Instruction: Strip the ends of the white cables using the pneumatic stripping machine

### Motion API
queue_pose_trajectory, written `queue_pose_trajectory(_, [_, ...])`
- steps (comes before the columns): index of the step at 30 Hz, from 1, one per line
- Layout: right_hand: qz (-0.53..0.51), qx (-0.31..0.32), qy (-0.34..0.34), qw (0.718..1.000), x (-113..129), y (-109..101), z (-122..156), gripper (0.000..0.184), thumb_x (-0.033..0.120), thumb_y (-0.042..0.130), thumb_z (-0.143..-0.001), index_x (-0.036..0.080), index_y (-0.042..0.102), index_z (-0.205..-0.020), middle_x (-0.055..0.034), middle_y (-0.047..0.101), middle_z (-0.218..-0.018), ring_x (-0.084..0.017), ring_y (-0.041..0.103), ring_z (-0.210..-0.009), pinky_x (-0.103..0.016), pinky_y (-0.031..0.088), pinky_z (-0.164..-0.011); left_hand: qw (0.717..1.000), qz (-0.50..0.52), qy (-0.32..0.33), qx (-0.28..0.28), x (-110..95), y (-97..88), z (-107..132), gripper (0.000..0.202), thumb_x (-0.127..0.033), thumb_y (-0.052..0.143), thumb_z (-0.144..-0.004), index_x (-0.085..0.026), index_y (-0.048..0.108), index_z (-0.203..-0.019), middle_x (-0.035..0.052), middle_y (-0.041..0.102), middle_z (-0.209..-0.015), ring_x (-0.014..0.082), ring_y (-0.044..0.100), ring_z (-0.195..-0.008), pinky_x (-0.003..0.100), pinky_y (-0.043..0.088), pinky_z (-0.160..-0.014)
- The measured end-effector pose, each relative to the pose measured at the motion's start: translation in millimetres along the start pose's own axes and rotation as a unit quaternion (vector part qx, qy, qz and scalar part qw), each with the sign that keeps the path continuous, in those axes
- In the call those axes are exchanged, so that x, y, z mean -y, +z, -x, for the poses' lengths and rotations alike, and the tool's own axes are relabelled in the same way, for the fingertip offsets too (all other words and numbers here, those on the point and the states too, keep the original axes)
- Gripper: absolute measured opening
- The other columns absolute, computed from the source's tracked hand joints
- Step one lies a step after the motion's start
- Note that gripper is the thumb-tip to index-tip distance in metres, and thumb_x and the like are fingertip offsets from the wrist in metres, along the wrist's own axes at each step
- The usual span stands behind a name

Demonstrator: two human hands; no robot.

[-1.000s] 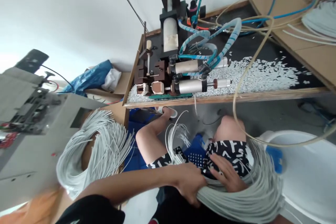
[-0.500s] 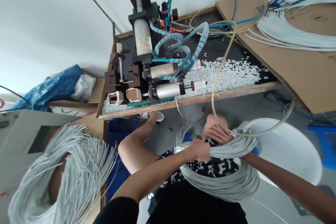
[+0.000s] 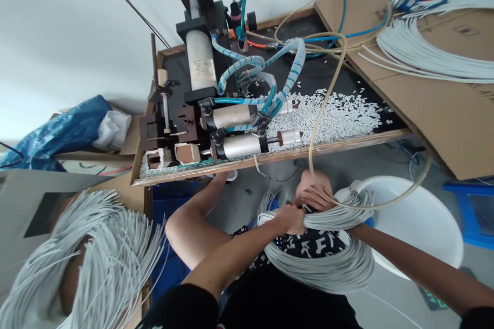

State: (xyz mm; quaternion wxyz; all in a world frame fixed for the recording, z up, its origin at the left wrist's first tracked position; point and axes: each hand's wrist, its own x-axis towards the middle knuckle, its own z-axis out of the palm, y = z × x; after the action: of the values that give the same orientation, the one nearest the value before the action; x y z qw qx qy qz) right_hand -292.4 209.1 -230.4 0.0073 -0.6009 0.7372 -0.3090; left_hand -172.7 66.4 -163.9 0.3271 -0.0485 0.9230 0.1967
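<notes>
My left grip point(image 3: 291, 218) is closed round the upper strands of a wire bundle point(image 3: 320, 272), fingers folded tight. My right grip point(image 3: 318, 197) is just beside it, w/ its fingers stretched along the far side of same strands; the palm & thumb are hidden, so I can't tell if it presses on them. The bundle is white-grey & curved, lying on my patterned shorts point(image 3: 322, 244), below the front edge of the bench point(image 3: 358, 140). A beige hose point(image 3: 323, 108) hangs down from the bench & in this view it crosses nr my right grip; can't tell if they touch. On the bench stands an air-cyl. machine point(image 3: 200, 59) w/ small white pieces point(image 3: 339, 115) scattered around it. To the L is a second wire bundle point(image 3: 111, 257), its cut ends spread; to the R, nr my right forearm point(image 3: 417, 262), is a white tub point(image 3: 420, 216).
</notes>
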Motion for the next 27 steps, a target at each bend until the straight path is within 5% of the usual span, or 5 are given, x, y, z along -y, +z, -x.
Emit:
queue_pose_trajectory(5, [0.032, 0.018, -0.012, 0.999, 4, -2, -1, 0.034, 0.008, 0.047, -0.102, 0.015, 0.07, -0.126, -0.0116, 0.07, -0.136, -0.026, 0.054, -0.141, -0.055, 0.035, -0.122, 1.0, 0.002, 0.004, -0.008, 10, 8.2, -7, 0.054, -0.046, 0.066, -0.086, -0.012, 0.065, -0.127, 0.0209, 0.076, -0.113, 0.0384, 0.074, -0.106, 0.047, 0.059, -0.091])
queue_pose_trajectory(17, [0.082, 0.06, -0.043, 0.994, -6, 3, -15, 0.032, 0.009, 0.062, -0.098, 0.02, 0.069, -0.127, -0.0094, 0.07, -0.136, -0.027, 0.056, -0.139, -0.057, 0.037, -0.121, 1.0, 0.009, -0.007, -0.028, 22, 4.5, -9, 0.056, -0.044, 0.067, -0.087, -0.009, 0.063, -0.131, 0.0234, 0.075, -0.113, 0.0388, 0.073, -0.108, 0.047, 0.058, -0.093])
queue_pose_trajectory(27, [0.093, 0.017, -0.024, 0.995, -12, 13, -11, 0.029, 0.01, 0.06, -0.099, 0.02, 0.07, -0.125, -0.0091, 0.071, -0.135, -0.028, 0.059, -0.137, -0.057, 0.044, -0.117, 0.998, -0.029, 0.002, -0.048, 19, -6.2, -2, 0.055, -0.04, 0.067, -0.087, -0.005, 0.063, -0.129, 0.0252, 0.075, -0.112, 0.0394, 0.074, -0.107, 0.046, 0.059, -0.091])
